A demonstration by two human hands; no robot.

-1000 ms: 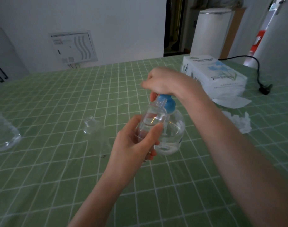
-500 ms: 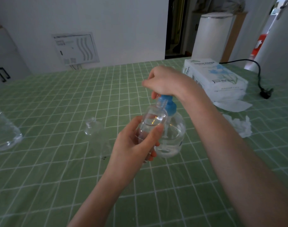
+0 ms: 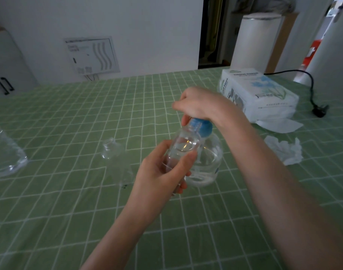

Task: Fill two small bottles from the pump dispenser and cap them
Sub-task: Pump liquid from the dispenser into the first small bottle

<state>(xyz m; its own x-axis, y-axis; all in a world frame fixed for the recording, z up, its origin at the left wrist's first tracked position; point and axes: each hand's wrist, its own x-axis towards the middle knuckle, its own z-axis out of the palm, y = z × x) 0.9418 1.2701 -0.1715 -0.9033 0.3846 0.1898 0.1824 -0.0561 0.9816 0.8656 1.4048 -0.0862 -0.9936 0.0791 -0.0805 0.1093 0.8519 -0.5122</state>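
Left grip (image 3: 160, 177) wrapped around small bottle (image 3: 183, 146), right grip (image 3: 199, 104) clenched over pump dispenser (image 3: 210, 157) behind it.

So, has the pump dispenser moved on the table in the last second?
No. The pump dispenser sits at the same spot relative to the tissue box; only the camera shifted slightly.
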